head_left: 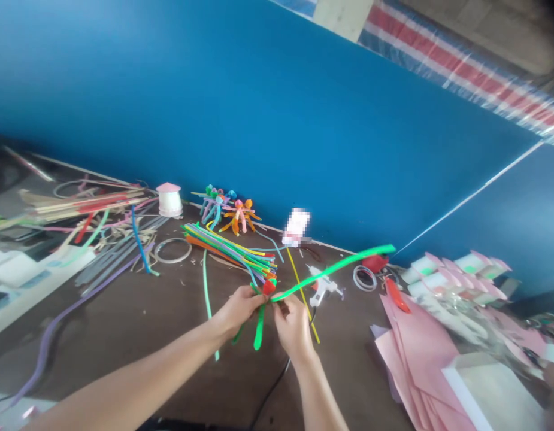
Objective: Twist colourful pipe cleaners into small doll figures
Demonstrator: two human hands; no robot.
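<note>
Both grips pinched on a green pipe cleaner piece

Left grip [241, 308]: fingertips together on the green pipe cleaner piece [259, 331], just under its red ball [269, 287]. Right grip [293, 326]: thumb and finger clamped on the same piece, close beside my left. The piece sits between my two grips, above the table [137, 311]; short green ends hang below my fingers, and one long green strand [339, 265] runs out past my right grip, up and away to the right.

Beyond my left grip: a bundle of mixed-colour pipe cleaners [232, 248], small pipe cleaner figures [244, 216] behind it. Left of that grip, a pale green strand [207, 287]; farther off, a wire ring [173, 261]. Near my right grip, a yellow strand [293, 265], then a white glue gun [322, 290]. Well right of it, pink sheets [420, 365].
</note>
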